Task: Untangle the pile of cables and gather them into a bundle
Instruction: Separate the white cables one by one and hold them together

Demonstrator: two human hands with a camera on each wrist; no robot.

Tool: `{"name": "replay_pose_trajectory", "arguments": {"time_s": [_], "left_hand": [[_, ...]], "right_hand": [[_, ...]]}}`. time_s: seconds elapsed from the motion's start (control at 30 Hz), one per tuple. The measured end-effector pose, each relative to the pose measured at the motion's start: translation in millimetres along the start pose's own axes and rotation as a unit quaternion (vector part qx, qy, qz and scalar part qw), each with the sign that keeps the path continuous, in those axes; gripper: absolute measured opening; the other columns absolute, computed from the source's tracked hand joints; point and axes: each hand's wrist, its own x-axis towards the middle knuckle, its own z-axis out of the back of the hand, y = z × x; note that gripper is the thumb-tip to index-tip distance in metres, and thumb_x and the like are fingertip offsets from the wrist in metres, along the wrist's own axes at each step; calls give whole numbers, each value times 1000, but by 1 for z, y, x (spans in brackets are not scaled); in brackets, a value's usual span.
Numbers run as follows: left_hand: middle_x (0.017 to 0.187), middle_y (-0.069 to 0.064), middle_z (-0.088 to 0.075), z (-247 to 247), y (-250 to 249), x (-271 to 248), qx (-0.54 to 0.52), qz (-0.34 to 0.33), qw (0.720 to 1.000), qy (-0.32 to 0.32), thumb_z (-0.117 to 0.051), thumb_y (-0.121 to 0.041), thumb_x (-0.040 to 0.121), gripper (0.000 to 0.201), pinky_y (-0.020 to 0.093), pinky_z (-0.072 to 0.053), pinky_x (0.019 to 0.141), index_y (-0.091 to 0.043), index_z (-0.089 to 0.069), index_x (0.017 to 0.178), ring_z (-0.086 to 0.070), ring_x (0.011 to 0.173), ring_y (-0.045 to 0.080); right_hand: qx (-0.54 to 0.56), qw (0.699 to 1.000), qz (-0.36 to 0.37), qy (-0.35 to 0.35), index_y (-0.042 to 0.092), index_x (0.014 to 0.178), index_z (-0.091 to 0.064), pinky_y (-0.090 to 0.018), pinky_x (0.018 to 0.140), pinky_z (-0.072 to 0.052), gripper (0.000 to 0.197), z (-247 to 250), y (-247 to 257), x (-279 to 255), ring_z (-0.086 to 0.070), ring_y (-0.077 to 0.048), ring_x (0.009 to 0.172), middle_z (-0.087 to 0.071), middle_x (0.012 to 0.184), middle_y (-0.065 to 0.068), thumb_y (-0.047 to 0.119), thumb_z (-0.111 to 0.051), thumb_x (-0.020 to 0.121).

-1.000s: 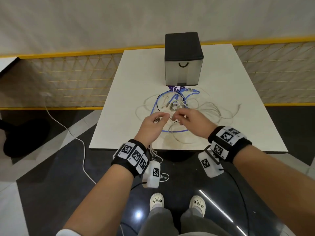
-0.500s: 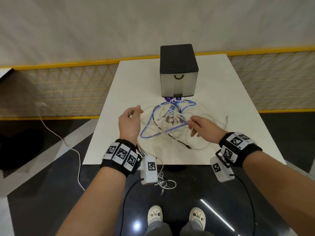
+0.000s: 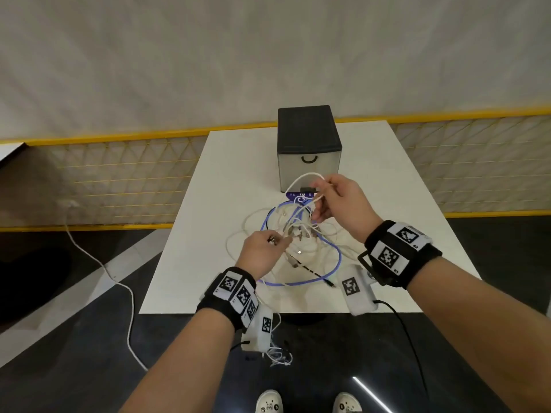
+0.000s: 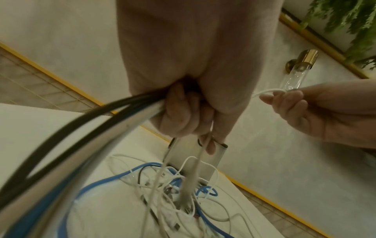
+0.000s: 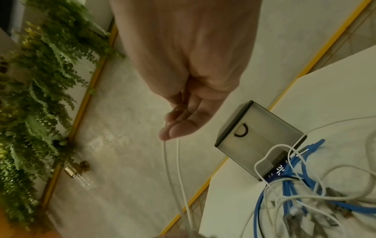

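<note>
Lifting white loop (image 3: 302, 177) clear of pile (image 3: 298, 236) on bench (image 3: 226, 180): best done slow, watching for snags. Head: right hand (image 3: 340, 201) pinched loop, raised; left hand (image 3: 262, 251) gripped strands low. One blue cable (image 3: 337, 263), one black, several white; one box (image 3: 308, 144).
Left wrist: fingers (image 4: 183, 112) curled round black, blue, white strands.
Right wrist: fingers (image 5: 179, 127) pinched two white runs.

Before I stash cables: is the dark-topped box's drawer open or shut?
Shut: the handled front of the grey dark-topped drawer box sits flush with its frame, also in the right wrist view.
</note>
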Motion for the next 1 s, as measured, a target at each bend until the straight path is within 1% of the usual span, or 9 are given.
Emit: {"name": "replay_pose_trajectory", "arguments": {"time_s": [0.17,0.3,0.37,0.47,0.53,0.67,0.77,0.87,1.0], "left_hand": [[81,7,-73,9,7,9,-10,6,1000,-8,-62,-32,94,29,21,-43,67,-12,-76,78,-64,74,19],[65,-3,-66,11,-6,12,-10,-24,1000,-4,-61,-33,97,35,14,-37,55,-8,-74,76,-58,51,-3],[58,-6,-61,11,-15,14,2,-30,1000,-5,-61,-33,97,35,10,-35,49,-9,-73,74,-52,43,-5],[58,0,-64,13,-24,19,5,-45,999,2,-60,-33,96,35,15,-38,54,-7,-73,75,-53,47,1],[59,-2,-67,15,-30,20,-9,-55,998,3,-60,-30,96,29,13,-38,52,-9,-72,79,-53,49,1],[77,-10,-73,27,-31,23,-102,-65,990,-69,-65,-14,91,11,10,-44,69,-20,-73,91,-61,72,-6],[100,4,-76,34,-31,25,-227,-28,969,-98,-64,-12,89,24,35,-52,91,-23,-71,110,-66,89,20],[96,10,-77,37,-35,26,-374,27,920,-111,-59,-13,94,31,23,-45,49,-20,-64,124,-40,39,15],[86,7,-73,39,-36,33,-460,53,877,-130,-57,-30,99,30,17,-25,35,-14,-61,125,-27,36,7]], "right_hand": [[-32,998,-8,-62,13,130,-41,-27,56,-55,28,13,-9,13,-61,-18,57,-56,68,-7,15,-37,103],[-300,948,82,-64,16,137,-47,-31,104,-40,40,11,-28,22,-50,-22,114,-45,126,-14,10,-42,98],[-325,927,185,-18,16,135,-51,-41,111,-34,46,4,-25,19,-42,-27,127,-41,138,-13,1,-46,91],[-417,863,242,152,19,143,-40,-37,115,-18,59,-10,-19,14,-35,-20,134,-45,140,-6,6,-50,86],[-475,831,199,208,18,147,-32,-29,110,-22,61,-14,-25,17,-40,-20,127,-45,136,-6,10,-50,90],[-412,879,124,207,22,135,-45,-38,89,-48,37,-15,-34,24,-59,-21,99,-58,119,-6,35,-37,101],[-355,905,129,194,29,131,-46,-42,85,-50,37,-13,-38,25,-63,-21,89,-67,102,-5,41,-27,102],[-325,917,132,191,43,141,-34,-38,87,-50,41,-16,-40,23,-64,-20,89,-68,101,-4,44,-24,101],[-306,922,151,184,45,146,-25,-23,62,-38,46,-21,-37,19,-40,-6,54,-41,61,7,28,-30,104]]}}
